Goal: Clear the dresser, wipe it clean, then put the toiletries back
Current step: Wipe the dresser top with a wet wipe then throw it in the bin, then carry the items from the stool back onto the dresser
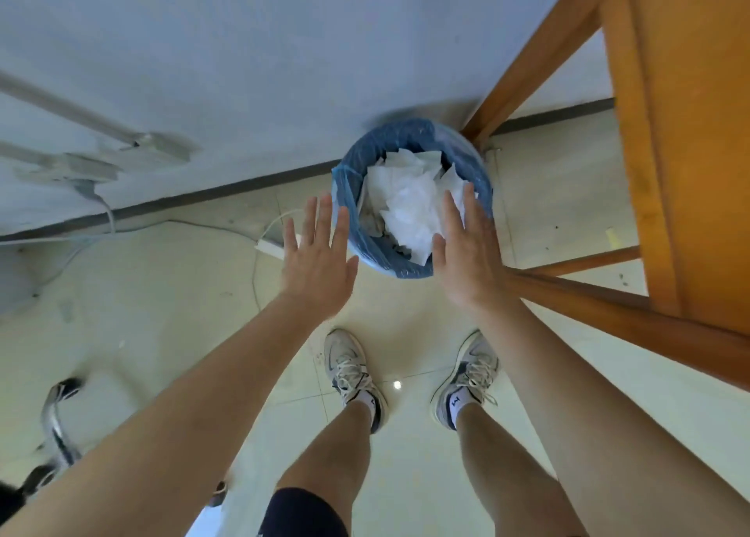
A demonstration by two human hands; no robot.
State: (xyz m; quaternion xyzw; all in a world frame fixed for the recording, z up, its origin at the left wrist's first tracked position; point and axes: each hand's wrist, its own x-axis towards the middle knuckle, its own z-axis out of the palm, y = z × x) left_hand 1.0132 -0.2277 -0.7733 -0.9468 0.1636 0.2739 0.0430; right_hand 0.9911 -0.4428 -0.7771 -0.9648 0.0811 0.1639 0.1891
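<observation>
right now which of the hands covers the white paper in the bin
The right hand, overlapping the white paper; the left hand reaches only the bin rim.

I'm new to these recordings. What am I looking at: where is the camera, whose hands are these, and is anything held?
No machine here: one camera on a person's head looks down, so you see their own arms, legs and shoes. The left hand and right hand reach out with straight fingers and hold nothing, over a waste bin lined with a blue bag. Crumpled white paper fills the bin. It stands on the floor by the wall, beside the leg of wooden furniture, perhaps the dresser. A white power strip lies on the floor nearby.
</observation>
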